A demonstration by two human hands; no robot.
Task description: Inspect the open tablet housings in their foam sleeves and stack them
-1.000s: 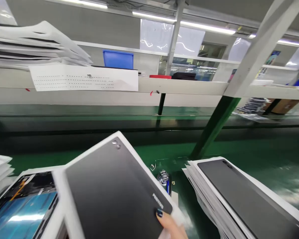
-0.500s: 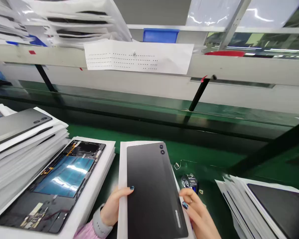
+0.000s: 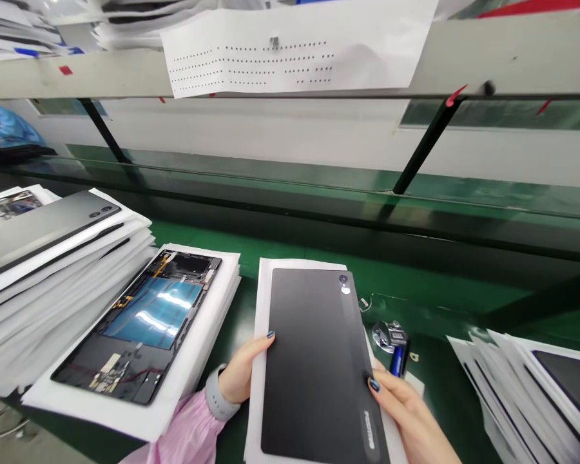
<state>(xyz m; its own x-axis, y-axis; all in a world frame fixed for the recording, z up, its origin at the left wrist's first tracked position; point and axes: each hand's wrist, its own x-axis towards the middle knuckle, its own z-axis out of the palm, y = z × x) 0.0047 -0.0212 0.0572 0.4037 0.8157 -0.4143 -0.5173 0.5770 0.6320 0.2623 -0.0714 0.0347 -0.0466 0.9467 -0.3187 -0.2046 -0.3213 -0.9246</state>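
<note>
left sleeve [image 3: 191, 428]: pink, loose | wristband [image 3: 219, 394]: grey | nail polish [image 3: 374, 385]: glossy dark blue

Bright, diffuse light seems to fall from above. Two white glare streaks cross the blue panel [image 3: 152, 312] left of centre; the tablet [image 3: 314, 361] shows a softer sheen. Shadow darkens the green bench [image 3: 522, 316] at right. Edges look stretched; the upper-left blue garment [image 3: 17, 127] is blurry.
</note>
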